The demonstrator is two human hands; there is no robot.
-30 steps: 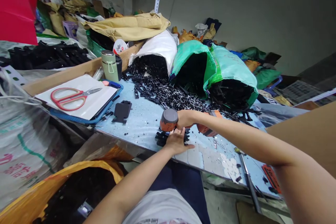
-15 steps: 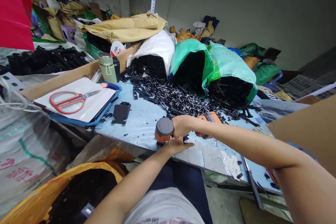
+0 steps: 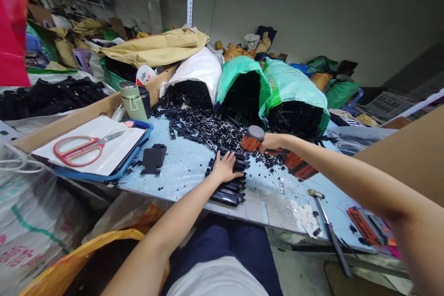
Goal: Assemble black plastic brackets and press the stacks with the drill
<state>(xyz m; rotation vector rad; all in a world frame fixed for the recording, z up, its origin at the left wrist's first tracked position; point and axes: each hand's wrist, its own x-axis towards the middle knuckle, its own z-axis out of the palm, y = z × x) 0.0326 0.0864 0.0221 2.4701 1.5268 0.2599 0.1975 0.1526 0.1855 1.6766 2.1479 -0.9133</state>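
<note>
Since the earlier frame the right hand (image 3: pixel 272 141) has carried the drill (image 3: pixel 254 138) away from the near table edge, up toward the middle of the picture. The left hand (image 3: pixel 225 169) has slid further from that edge, so the row of black strips (image 3: pixel 231 192) under it now shows. The right-hand fingers are wrapped round the drill's handle; its grey cap points to the upper left and its orange base lies toward the right. The left hand lies palm down on the far end of the black strips, fingers spread wide and flat, gripping nothing. Those strips sit side by side on the blue table (image 3: pixel 187 166), just below the centre of the frame, near its front edge. Behind them a heap of small black parts (image 3: pixel 197 122) spills from a white sack (image 3: pixel 199 67) and two green sacks (image 3: pixel 243 83). At left, red scissors (image 3: pixel 78 150) rest on a white sheet (image 3: pixel 114 141), with a green flask (image 3: pixel 131 101) behind. A hammer (image 3: pixel 324 215) lies at lower right.
</note>
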